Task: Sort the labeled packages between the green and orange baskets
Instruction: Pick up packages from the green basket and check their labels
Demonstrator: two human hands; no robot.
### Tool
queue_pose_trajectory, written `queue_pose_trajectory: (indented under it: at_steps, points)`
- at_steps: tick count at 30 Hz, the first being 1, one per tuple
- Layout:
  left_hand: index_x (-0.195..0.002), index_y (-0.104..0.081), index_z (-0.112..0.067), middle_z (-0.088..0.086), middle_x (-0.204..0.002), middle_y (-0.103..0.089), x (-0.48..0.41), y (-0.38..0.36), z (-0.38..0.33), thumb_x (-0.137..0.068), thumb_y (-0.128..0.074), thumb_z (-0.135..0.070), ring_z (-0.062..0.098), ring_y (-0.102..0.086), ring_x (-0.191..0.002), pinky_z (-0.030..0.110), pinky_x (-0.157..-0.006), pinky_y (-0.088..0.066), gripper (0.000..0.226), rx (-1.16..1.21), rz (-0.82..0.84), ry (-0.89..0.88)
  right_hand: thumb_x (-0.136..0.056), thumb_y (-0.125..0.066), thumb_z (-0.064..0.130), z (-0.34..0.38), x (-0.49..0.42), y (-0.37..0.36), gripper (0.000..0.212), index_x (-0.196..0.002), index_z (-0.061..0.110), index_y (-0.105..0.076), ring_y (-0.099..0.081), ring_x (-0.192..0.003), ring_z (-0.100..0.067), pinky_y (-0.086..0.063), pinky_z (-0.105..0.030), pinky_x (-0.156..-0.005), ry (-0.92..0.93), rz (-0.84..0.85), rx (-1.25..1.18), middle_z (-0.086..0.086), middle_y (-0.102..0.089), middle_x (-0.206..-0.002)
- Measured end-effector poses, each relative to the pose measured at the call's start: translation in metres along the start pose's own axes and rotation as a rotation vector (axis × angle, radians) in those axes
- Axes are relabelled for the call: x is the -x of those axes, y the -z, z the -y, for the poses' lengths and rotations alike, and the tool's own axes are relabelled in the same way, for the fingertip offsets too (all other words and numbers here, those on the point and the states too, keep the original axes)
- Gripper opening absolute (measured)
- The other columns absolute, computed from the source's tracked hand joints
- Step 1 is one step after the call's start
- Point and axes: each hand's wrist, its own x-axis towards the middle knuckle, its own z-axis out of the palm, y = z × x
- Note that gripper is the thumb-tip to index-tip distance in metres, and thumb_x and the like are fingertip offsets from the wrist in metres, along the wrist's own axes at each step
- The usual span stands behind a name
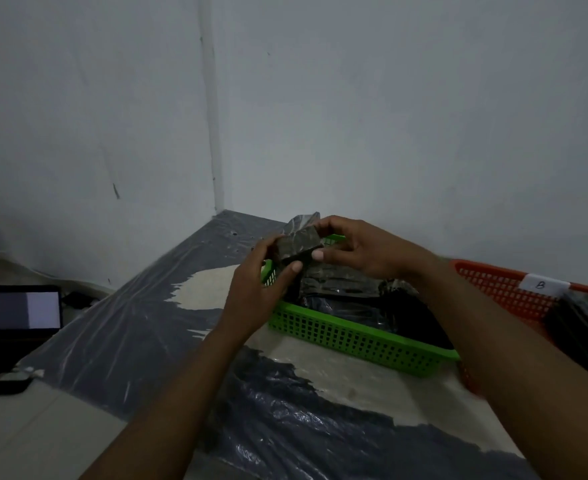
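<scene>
A small dark plastic-wrapped package point(299, 243) is held up above the far left corner of the green basket point(351, 336). My left hand point(258, 289) grips its left end and my right hand point(358, 249) grips its right end. No label shows on the package. The green basket holds several more dark packages point(362, 299). To the right stands the orange basket point(500, 287) with a white tag marked B point(540, 285); a dark package point(576, 327) lies in it, partly hidden by my right forearm.
The baskets sit on a floor covered with wrinkled dark plastic sheeting point(119, 327) in a corner of white walls. A black device with a lit screen point(19, 311) stands at the left, with a cable behind it.
</scene>
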Motion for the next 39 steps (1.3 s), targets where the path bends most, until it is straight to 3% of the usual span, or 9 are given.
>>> queue_pose_trajectory:
  at_steps: [6,9,12,18,22,27,31,34,39]
  points:
    - [-0.105,-0.066,-0.039,-0.017,-0.09,-0.07,-0.008,-0.001,-0.02,-0.094,-0.046,-0.066,-0.005,-0.065,-0.084,0.007,-0.066,-0.047,0.036,0.203,-0.006,0.194,-0.101,-0.054,0.038,0.005,0.006,-0.013,0.035,-0.134,0.026,-0.05,-0.076,-0.088,-0.023,-0.061,-0.03,-0.082,-0.08,-0.081,-0.239,-0.003,-0.071,-0.112]
    - [-0.114,-0.059,-0.044,-0.013,-0.097,-0.067,-0.011,0.002,-0.024,-0.088,-0.034,-0.079,-0.001,-0.064,-0.089,0.018,-0.077,-0.053,0.05,0.221,0.036,0.223,-0.101,-0.052,0.043,0.005,0.007,-0.016,0.031,-0.123,0.023,-0.06,-0.076,-0.089,-0.027,-0.06,-0.034,-0.085,-0.129,-0.13,-0.384,-0.01,-0.073,-0.109]
    - [-0.129,-0.05,-0.041,-0.017,-0.112,-0.065,-0.011,0.005,-0.03,-0.095,-0.038,-0.068,-0.001,-0.064,-0.103,0.02,-0.082,-0.054,0.045,0.18,0.078,0.156,-0.099,-0.053,0.049,0.005,0.006,-0.021,0.037,-0.116,0.02,-0.068,-0.075,-0.079,-0.028,-0.062,-0.037,-0.081,-0.233,-0.201,-0.467,-0.01,-0.075,-0.102]
    - [-0.103,-0.06,-0.03,-0.019,-0.088,-0.066,-0.016,0.004,-0.04,-0.102,-0.038,-0.055,-0.001,-0.063,-0.08,0.013,-0.064,-0.047,0.034,0.146,0.043,0.16,-0.089,-0.046,0.075,-0.001,0.008,-0.031,0.061,-0.109,0.025,-0.074,-0.075,-0.072,-0.024,-0.063,-0.036,-0.075,-0.272,-0.25,-0.462,-0.008,-0.078,-0.091]
    - [-0.098,-0.062,-0.01,0.015,-0.089,-0.065,-0.017,0.006,-0.039,-0.101,-0.035,-0.06,0.03,-0.062,-0.084,0.045,-0.072,-0.05,0.058,0.12,0.076,0.172,-0.085,-0.056,0.073,-0.003,0.012,-0.032,0.044,-0.104,0.037,-0.072,-0.074,-0.082,-0.012,-0.062,-0.039,-0.086,-0.154,-0.322,-0.295,0.012,-0.075,-0.089]
    - [-0.137,-0.046,-0.043,-0.017,-0.125,-0.064,-0.02,0.019,-0.032,-0.092,-0.055,-0.06,0.0,-0.064,-0.107,0.018,-0.082,-0.055,0.049,0.189,0.216,0.166,-0.092,-0.056,0.062,-0.001,0.008,-0.033,0.038,-0.104,0.029,-0.07,-0.075,-0.075,-0.012,-0.062,-0.033,-0.074,-0.14,-0.462,-0.254,0.004,-0.077,-0.084]
    - [-0.132,-0.054,-0.039,-0.017,-0.115,-0.066,-0.025,0.037,-0.024,-0.081,-0.069,-0.053,0.002,-0.065,-0.1,0.023,-0.075,-0.058,0.056,0.057,0.23,0.052,-0.095,-0.053,0.058,-0.001,0.006,-0.038,0.04,-0.111,0.024,-0.065,-0.075,-0.086,-0.016,-0.062,-0.033,-0.077,-0.212,-0.404,-0.257,0.001,-0.076,-0.098]
    - [-0.124,-0.058,-0.043,-0.023,-0.104,-0.064,-0.03,0.053,-0.017,-0.073,-0.071,-0.057,0.0,-0.063,-0.092,0.012,-0.071,-0.049,0.055,-0.081,0.234,-0.014,-0.099,-0.057,0.043,-0.008,0.009,-0.04,0.034,-0.123,0.019,-0.061,-0.072,-0.096,-0.016,-0.058,-0.038,-0.087,-0.188,-0.335,0.007,-0.002,-0.072,-0.112]
    - [-0.132,-0.063,-0.031,-0.008,-0.099,-0.065,-0.043,0.066,-0.002,-0.074,-0.083,-0.045,0.011,-0.058,-0.079,0.034,-0.07,-0.05,0.063,-0.391,0.46,-0.016,-0.094,-0.068,0.029,-0.02,0.019,-0.043,0.039,-0.131,0.02,-0.063,-0.061,-0.115,-0.022,-0.051,-0.039,-0.096,-0.136,-0.143,0.545,-0.004,-0.066,-0.126]
